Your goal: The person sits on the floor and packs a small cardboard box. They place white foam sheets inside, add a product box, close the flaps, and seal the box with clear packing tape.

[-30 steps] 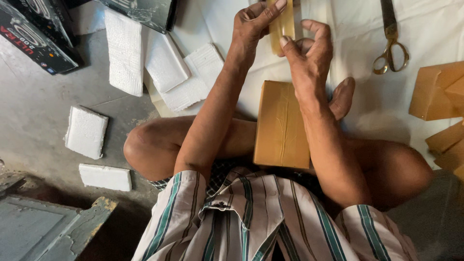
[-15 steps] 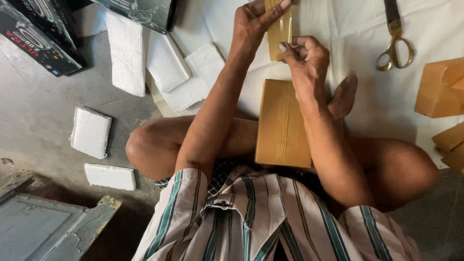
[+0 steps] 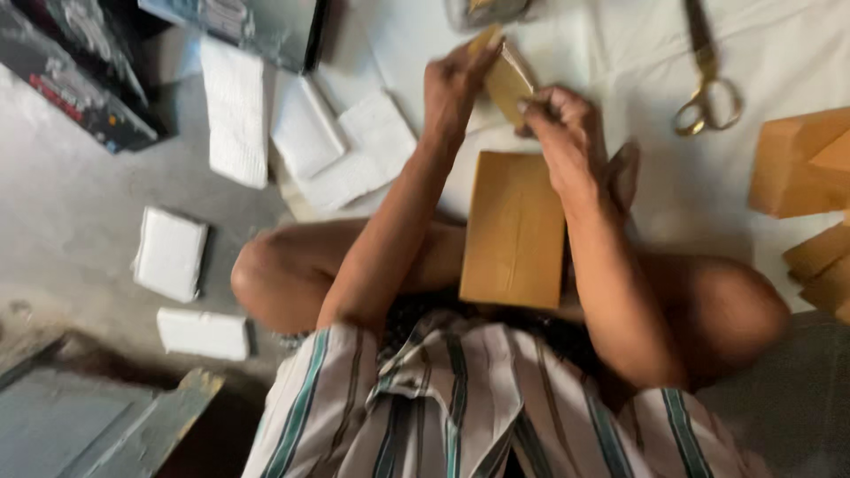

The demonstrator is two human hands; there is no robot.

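Both hands up over the white sheet (image 3: 779,53), pinching one small brown cardboard piece (image 3: 506,81) between them. Left hand (image 3: 453,81) closed on its upper left edge, fingers curled; right hand (image 3: 567,133) gripping the lower right edge, thumb on top. Just below, a closed brown cardboard box (image 3: 513,228) resting across the crossed legs. Farther out: scissors (image 3: 706,80) on the sheet to the right, more brown boxes (image 3: 801,164) at the right edge, white foam pads (image 3: 170,252) scattered on the grey floor to the left.
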